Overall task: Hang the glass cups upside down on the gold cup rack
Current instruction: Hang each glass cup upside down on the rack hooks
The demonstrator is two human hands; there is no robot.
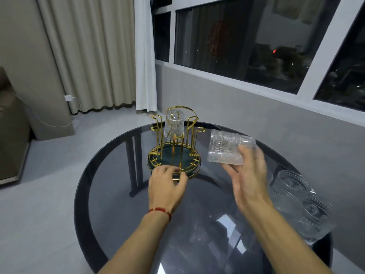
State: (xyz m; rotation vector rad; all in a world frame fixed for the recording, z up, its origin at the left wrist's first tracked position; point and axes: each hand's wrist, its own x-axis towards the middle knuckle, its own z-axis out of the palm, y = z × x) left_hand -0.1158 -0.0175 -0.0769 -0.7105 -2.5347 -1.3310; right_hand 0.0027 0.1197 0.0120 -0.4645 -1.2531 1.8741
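Observation:
The gold cup rack [189, 123] stands on a round green base at the far side of the glass table. One ribbed glass cup [174, 123] hangs upside down on a rear prong. My left hand [166, 183] rests on the near rim of the rack's base, fingers curled on the gold wire. My right hand [249, 175] holds a second ribbed glass cup [227, 148] tilted on its side in the air, to the right of the rack. Several more glass cups [296, 196] stand grouped at the table's right edge.
The round dark glass table [122, 214] has a black rim and legs showing through. A grey wall with a window ledge runs close behind on the right. Curtains hang at the back left, and a brown sofa edge sits at far left.

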